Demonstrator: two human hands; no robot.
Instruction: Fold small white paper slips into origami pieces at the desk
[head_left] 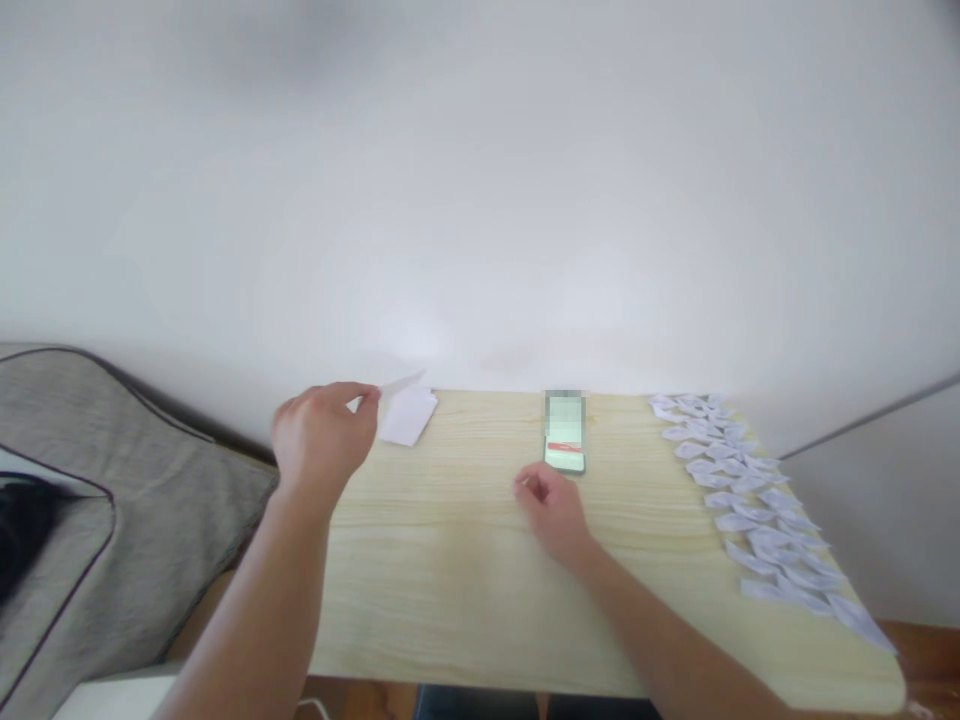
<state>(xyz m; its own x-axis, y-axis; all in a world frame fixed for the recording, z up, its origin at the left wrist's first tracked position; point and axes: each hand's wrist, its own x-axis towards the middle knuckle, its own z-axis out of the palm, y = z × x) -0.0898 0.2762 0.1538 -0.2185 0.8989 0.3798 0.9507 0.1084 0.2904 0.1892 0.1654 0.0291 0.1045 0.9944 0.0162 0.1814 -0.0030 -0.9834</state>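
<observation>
Between the thumb and fingers of my left hand (330, 425) is pinched a thin sheet of white paper (405, 381), raised and seen almost edge-on. Just below and behind it, a stack of white paper (407, 418) lies on the table near the wall. My right hand (553, 508) rests over the middle of the table, its fingers curled in against the thumb, with nothing visible in them. A phone (565, 432) with a lit screen lies right beyond that hand.
Rows of several folded white paper pieces (739, 480) cover the right side of the wooden table (450, 570). A white wall (480, 200) rises at the table's back edge. To the left is a grey fabric item with dark piping (172, 500).
</observation>
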